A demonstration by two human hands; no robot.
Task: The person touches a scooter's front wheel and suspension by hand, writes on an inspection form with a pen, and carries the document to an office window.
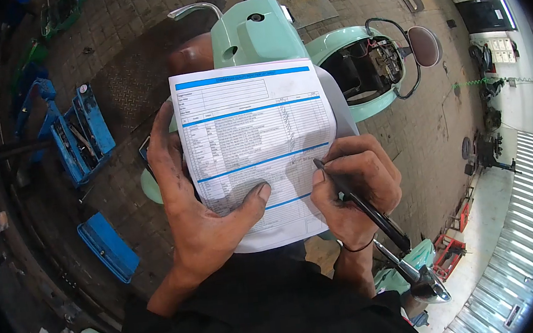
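Observation:
A printed form [250, 130] with blue bands and table rows lies face up in front of me, its edges slightly curled. My left hand [204, 216] grips it from the left side, thumb flat on the lower part and the other fingers behind it. Pinched in my right hand [360, 187] is a black pen [375, 215], its tip near the sheet's right edge beside the middle blue band. Small handwritten marks run down a column right of the form's centre. Behind the paper stands a mint green scooter body [255, 34].
An open headlamp housing [356, 73] with exposed wiring and a round mirror [425, 46] are at the upper right. A blue toolbox [83, 135] and a blue tray [109, 247] sit on the brick floor at left. A chrome-ended lever part [428, 287] is at lower right.

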